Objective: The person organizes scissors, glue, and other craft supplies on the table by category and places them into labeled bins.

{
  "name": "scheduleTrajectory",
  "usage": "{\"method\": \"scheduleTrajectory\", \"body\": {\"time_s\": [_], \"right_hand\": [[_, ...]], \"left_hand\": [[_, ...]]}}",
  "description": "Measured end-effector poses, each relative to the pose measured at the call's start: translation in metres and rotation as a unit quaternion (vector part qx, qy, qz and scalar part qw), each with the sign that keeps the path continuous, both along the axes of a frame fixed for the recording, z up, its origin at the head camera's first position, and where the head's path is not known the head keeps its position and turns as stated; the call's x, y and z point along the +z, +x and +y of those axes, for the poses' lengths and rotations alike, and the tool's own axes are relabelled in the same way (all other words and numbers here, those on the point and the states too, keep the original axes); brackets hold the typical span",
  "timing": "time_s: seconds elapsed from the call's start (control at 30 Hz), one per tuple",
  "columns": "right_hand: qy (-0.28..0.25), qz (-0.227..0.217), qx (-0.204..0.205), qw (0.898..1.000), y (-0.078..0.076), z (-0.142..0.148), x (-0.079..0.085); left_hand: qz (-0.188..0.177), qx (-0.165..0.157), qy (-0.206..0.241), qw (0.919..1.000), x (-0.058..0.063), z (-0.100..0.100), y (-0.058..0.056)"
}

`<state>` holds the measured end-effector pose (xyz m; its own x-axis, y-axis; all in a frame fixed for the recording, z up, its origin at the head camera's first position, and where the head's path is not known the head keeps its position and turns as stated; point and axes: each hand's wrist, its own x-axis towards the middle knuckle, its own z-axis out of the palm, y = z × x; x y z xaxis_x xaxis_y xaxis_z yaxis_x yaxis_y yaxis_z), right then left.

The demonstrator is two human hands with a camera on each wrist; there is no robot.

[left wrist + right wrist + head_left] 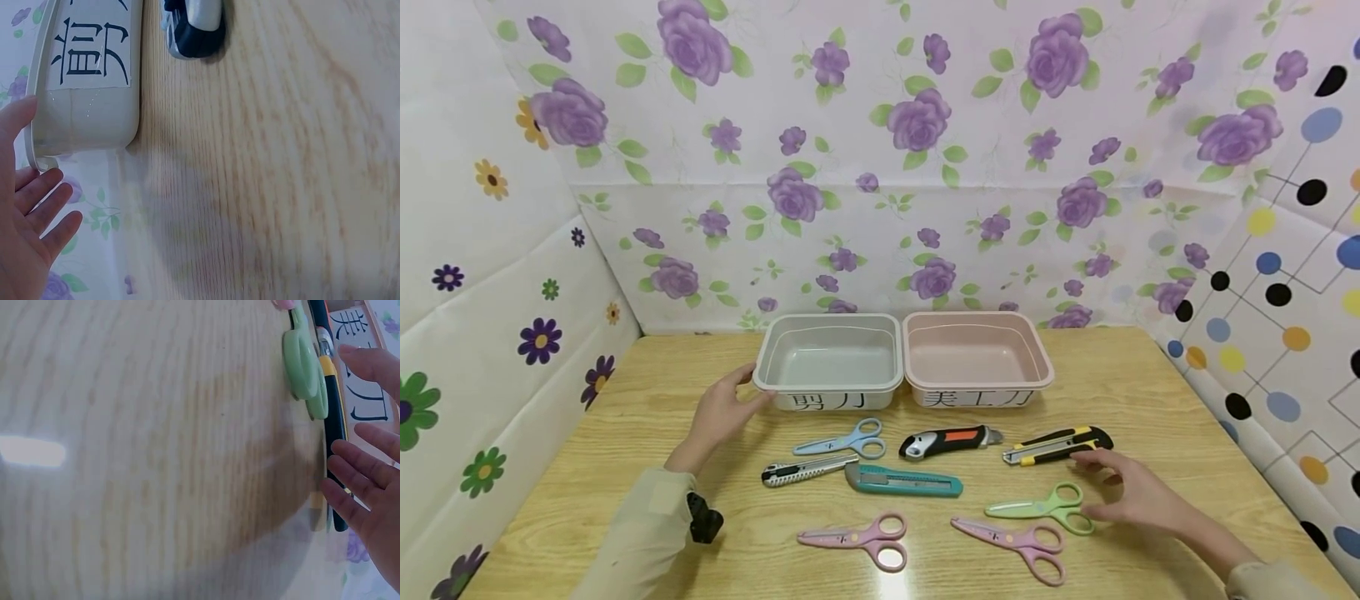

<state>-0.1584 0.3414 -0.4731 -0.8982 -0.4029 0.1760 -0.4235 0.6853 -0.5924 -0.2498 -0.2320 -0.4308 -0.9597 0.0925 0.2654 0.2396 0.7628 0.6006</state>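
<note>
My left hand (724, 414) is at the front left corner of the grey bin (828, 389), thumb by its front rim and the other fingers spread along its left side. In the left wrist view the thumb overlaps the bin's rim. My right hand (1138, 493) hovers palm-down with parted fingers. Its fingertips are close over the handle end of a yellow-and-black utility knife (1060, 445), and its thumb is beside the green scissors (1043, 507). The right wrist view shows nothing between its fingers.
A pink bin (978, 389) adjoins the grey one. In front lie blue scissors (838, 442), a black-and-orange utility knife (951, 441), a silver utility knife (808, 470), a teal utility knife (904, 481), pink scissors (857, 538) and another pink pair (1011, 539). Patterned cloth surrounds the wooden table (737, 533).
</note>
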Motion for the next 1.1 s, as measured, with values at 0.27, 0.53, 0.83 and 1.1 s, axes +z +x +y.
{"method": "scheduleTrajectory", "body": {"time_s": [0.27, 0.53, 0.83, 1.1], "right_hand": [[-0.015, -0.001, 0.002, 1.0, 0.002, -0.002, -0.005], [-0.001, 0.034, -0.005, 0.999, 0.006, -0.008, -0.006], [0.006, 0.026, 0.007, 1.0, 0.009, -0.01, -0.009], [0.001, 0.008, 0.026, 1.0, 0.008, -0.011, -0.01]], "left_hand": [[0.003, 0.0, 0.002, 1.0, -0.001, -0.001, -0.001], [0.002, -0.003, 0.007, 1.0, -0.002, -0.001, -0.001], [-0.001, -0.003, 0.004, 1.0, -0.002, -0.001, -0.001], [-0.011, 0.003, 0.001, 0.9999, 0.0, -0.001, 0.0]]}}
